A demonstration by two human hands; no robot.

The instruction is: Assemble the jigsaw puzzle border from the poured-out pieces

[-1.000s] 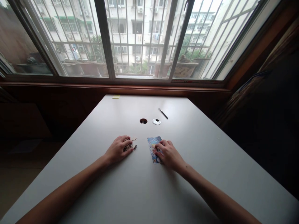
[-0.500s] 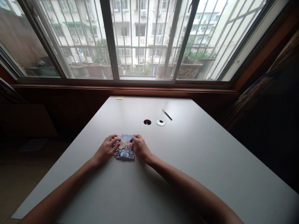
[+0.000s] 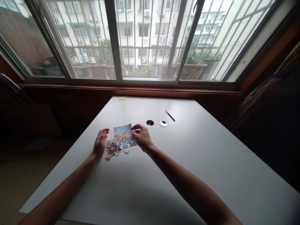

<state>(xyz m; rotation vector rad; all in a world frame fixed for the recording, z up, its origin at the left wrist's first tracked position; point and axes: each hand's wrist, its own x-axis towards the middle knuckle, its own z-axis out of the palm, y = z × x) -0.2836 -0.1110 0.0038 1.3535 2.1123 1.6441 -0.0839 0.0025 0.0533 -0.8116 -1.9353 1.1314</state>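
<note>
Right hand: on my feed, the right hand [image 3: 142,137] has thumb and fingertips pinched on the right edge of the picture card [image 3: 123,137].
Left hand: the left hand [image 3: 100,142] holds nothing I can see, fingers stretched and loose, just beside the pieces.
Card: left of centre over the tabletop [image 3: 187,150], face up, its lower left by the heap; lifted or flat, I can't tell.
Puzzle pieces: the puzzle pieces [image 3: 110,148] sit in a loose heap between left hand and card.
Progress: early, I'd judge; pieces gathered, none joined that I can make out, all left loose.
Lettering: pale capitals top the card, apparently starting with B; the rest blurs.
Pen: no brand readable on the pen [image 3: 170,115] from here.
</note>
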